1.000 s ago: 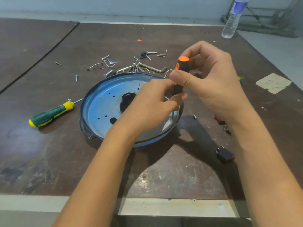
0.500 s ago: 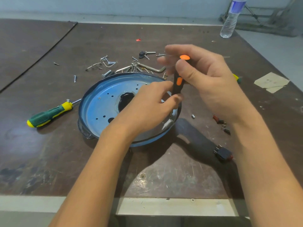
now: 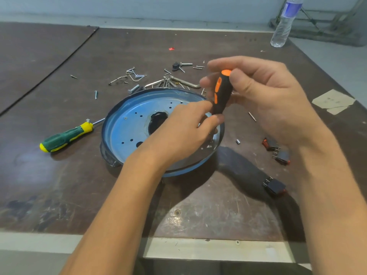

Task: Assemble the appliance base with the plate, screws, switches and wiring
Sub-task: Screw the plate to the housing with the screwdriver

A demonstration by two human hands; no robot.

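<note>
Right hand (image 3: 264, 100) clamped on the top of the black-orange screwdriver (image 3: 221, 92), held near upright over the right rim of the blue base plate (image 3: 127, 124) mid-table. Left hand (image 3: 182, 133) pinches the lower handle; tip hidden behind it. Switches (image 3: 275, 186) lie loose to the right.

Two hands: left (image 3: 178, 133), right (image 3: 266, 100). Two screwdrivers: one black-and-orange (image 3: 221, 92), one green-and-yellow (image 3: 66, 136). One round blue plate (image 3: 127, 126). Three black switches (image 3: 275, 187) (image 3: 282, 156) (image 3: 268, 143). One water bottle (image 3: 285, 22). One bent hex key (image 3: 187, 83). Loose screws (image 3: 137, 76) too many and too small to count
</note>
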